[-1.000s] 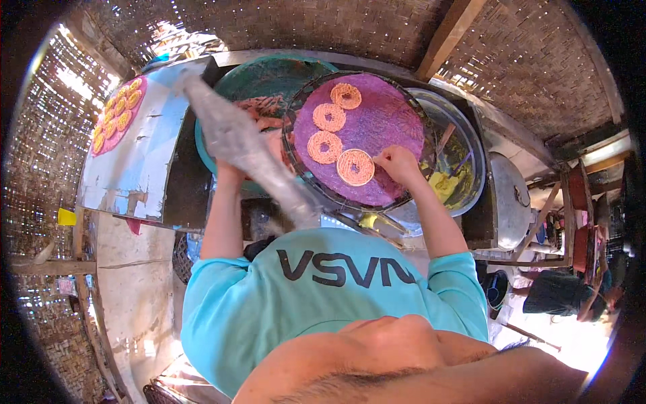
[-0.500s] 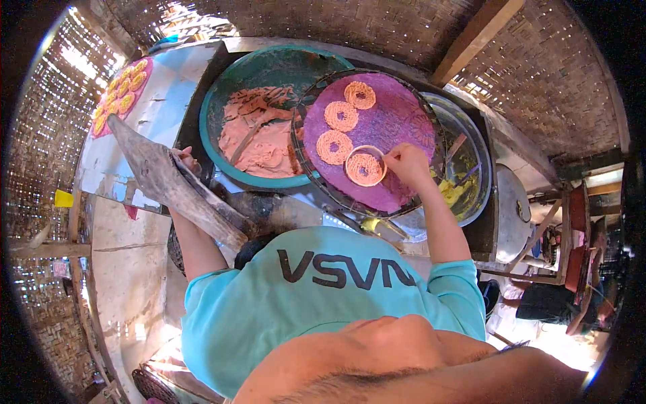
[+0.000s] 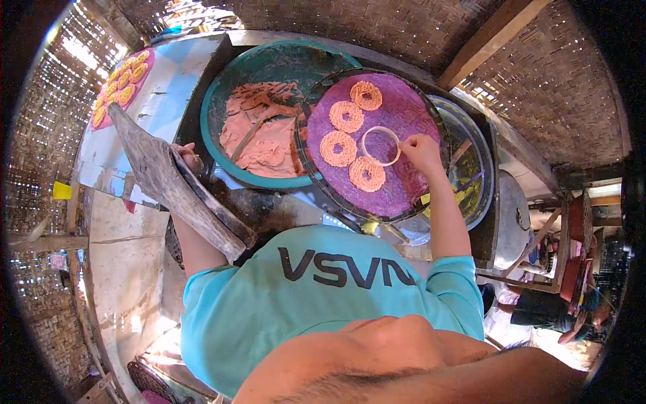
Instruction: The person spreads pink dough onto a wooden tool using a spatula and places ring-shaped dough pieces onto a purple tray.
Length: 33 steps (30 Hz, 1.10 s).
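My left hand (image 3: 186, 156) grips a long grey wooden board (image 3: 171, 183) that slants from upper left down toward my chest. My right hand (image 3: 420, 149) pinches a thin white ring mould (image 3: 381, 145) on a round purple mat (image 3: 377, 145). Several orange spiral dough rings (image 3: 338, 149) lie on that mat, one just below the ring mould. A teal basin (image 3: 232, 87) with a mass of pinkish-orange dough (image 3: 264, 135) sits left of the mat, between my two hands.
A pale blue table (image 3: 165, 101) at the left carries a pink mat with more fried rings (image 3: 121, 87). A metal bowl (image 3: 474, 175) sits under the purple mat's right side. Woven bamboo walls surround the spot. A silver pot (image 3: 515, 215) stands to the right.
My left hand swung the grey board from over the basin down to the left, uncovering the dough. My right hand lifted the ring mould off one dough ring and set it on bare mat.
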Tool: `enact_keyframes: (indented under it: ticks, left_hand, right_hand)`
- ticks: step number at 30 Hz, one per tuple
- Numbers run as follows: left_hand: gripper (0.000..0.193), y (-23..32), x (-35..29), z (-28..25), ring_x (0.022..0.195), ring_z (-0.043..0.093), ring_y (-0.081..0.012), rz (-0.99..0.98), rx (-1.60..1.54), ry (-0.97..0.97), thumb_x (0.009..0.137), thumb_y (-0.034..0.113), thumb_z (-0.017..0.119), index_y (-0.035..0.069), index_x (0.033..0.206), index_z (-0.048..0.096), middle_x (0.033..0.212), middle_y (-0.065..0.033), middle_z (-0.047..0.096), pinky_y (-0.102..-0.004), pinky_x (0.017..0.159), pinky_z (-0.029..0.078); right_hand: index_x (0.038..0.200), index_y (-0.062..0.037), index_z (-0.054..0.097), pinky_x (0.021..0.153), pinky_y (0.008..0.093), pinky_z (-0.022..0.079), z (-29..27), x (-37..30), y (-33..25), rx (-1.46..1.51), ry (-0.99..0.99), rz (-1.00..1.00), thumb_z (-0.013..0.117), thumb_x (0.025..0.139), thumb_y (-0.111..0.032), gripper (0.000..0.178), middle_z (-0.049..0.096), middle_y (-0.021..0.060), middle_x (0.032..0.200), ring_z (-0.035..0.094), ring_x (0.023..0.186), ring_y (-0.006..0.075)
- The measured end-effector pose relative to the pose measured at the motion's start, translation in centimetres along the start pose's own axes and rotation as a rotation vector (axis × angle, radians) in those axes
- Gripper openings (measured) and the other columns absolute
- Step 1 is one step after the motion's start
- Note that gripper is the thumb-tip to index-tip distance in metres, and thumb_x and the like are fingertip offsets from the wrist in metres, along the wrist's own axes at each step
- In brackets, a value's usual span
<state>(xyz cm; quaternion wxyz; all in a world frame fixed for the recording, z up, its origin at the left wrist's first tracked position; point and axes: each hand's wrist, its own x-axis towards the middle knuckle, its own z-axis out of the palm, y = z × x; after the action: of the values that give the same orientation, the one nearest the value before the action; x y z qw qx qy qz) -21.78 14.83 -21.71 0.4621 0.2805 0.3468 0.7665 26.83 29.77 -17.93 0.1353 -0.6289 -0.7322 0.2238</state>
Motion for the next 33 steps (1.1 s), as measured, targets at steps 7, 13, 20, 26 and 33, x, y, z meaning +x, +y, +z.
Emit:
enact_keyframes:
  ticks: [7,13,20,26,33]
  left_hand:
    - [0.023,-0.4,0.2,0.6,0.054,0.045,-0.0187,-0.003,0.019,0.013,0.085,0.021,0.045,0.001,0.080,0.054,0.063,-0.0084,0.050,-0.0337,0.059,0.037]
    - [0.022,-0.2,0.1,0.8,0.057,0.047,-0.0192,-0.002,0.039,0.021,0.084,0.022,0.047,0.002,0.081,0.054,0.066,-0.0089,0.051,-0.0342,0.059,0.038]
    - [0.022,-0.2,-0.1,0.8,0.061,0.048,-0.0199,-0.005,0.056,0.030,0.082,0.023,0.049,0.002,0.083,0.055,0.069,-0.0095,0.052,-0.0347,0.060,0.040]
    - [0.022,-0.4,-0.5,1.0,0.064,0.050,-0.0204,-0.008,0.068,0.038,0.081,0.024,0.051,0.002,0.084,0.055,0.072,-0.0100,0.054,-0.0352,0.061,0.041]
    - [0.023,-0.8,-0.7,1.9,0.068,0.051,-0.0211,-0.012,0.073,0.034,0.080,0.025,0.053,0.002,0.085,0.055,0.076,-0.0106,0.055,-0.0357,0.062,0.043]
  right_hand:
    - [0.071,-0.0092,0.066,0.068,0.0390,0.047,1.8,2.2,1.1,-0.047,0.087,0.081,0.059,0.066,-0.033,0.025,0.063,0.0142,0.075,0.061,0.072,0.0295]
    - [0.072,-0.0097,0.066,0.070,0.0396,0.047,2.5,2.1,0.9,-0.028,0.028,0.096,0.059,0.067,-0.033,0.025,0.063,0.0144,0.075,0.061,0.074,0.0304]
    - [0.070,-0.0067,0.065,0.062,0.0360,0.044,2.9,1.1,1.0,-0.151,0.142,-0.007,0.063,0.069,-0.035,0.028,0.062,0.0107,0.071,0.059,0.067,0.0251]
    - [0.117,-0.0144,0.048,0.093,0.0466,0.027,2.9,-4.5,-1.9,-0.325,0.289,-0.514,0.049,0.074,-0.055,0.059,0.039,0.0132,0.125,0.036,0.113,0.0328]
    - [0.130,-0.0254,0.034,0.101,0.0572,0.006,4.4,-8.7,-2.3,-0.458,-0.036,-0.644,0.050,0.068,-0.060,0.073,0.016,0.0104,0.141,0.011,0.128,0.0366]
